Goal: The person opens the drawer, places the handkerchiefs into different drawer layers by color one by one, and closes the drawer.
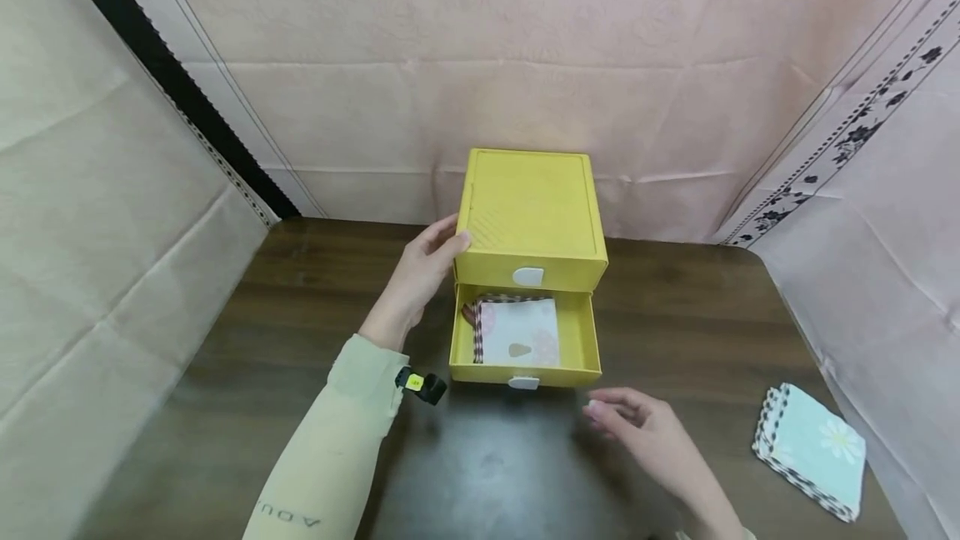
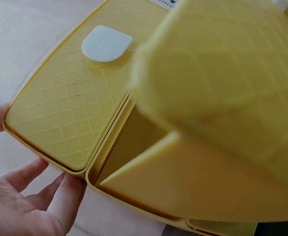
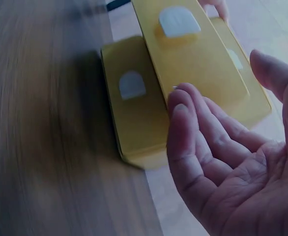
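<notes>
A yellow drawer box [image 1: 532, 202] stands at the back of the table, with three drawer fronts stacked in the right wrist view. Its middle drawer [image 1: 577, 348] is pulled out; the top and bottom ones are closed. Inside lies a folded white cloth [image 1: 521, 332] with a checked edge, beside a small brown thing [image 1: 468, 313] too hidden to name. My left hand [image 1: 423, 273] rests against the box's left side, thumb at the top edge. Below the drawer's right front corner, my right hand [image 1: 648, 432] hovers empty, fingers slightly bent and thumb apart in the right wrist view.
A folded light blue cloth [image 1: 813, 448] with a checked edge and a flower lies on the dark wooden table [image 1: 300, 415], near its right edge. Pale hanging cloth [image 1: 525, 90] encloses the table's back and sides, close behind the box.
</notes>
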Motion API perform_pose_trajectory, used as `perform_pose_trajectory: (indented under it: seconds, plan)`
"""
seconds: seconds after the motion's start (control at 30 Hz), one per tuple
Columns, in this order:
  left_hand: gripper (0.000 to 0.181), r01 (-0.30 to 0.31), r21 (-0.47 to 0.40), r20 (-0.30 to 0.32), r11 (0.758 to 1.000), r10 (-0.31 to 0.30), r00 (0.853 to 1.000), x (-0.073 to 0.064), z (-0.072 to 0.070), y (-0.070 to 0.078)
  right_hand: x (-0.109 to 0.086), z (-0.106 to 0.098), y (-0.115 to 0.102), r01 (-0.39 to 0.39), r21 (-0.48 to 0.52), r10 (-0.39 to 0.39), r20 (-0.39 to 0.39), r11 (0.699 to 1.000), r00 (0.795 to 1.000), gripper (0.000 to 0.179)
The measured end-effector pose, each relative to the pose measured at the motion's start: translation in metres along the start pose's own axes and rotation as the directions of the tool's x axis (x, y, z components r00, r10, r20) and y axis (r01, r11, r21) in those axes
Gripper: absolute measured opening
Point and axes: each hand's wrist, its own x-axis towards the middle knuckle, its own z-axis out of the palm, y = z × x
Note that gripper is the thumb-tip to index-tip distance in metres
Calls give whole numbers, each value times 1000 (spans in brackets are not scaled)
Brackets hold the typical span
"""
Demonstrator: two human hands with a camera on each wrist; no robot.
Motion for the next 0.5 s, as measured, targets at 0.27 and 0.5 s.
perform_pose_trajectory:
  seconds: [0.27, 0.5]
  plan:
    - [64, 15, 8, -2, 1000, -15, 1000, 0, 0, 0, 13, 28, -10, 48, 55, -57, 160, 997, 986, 45]
    - [62, 12, 7, -2, 1000, -12, 1000, -1, -1, 2, 22, 48, -17, 41, 130, -58, 130, 991, 990, 46]
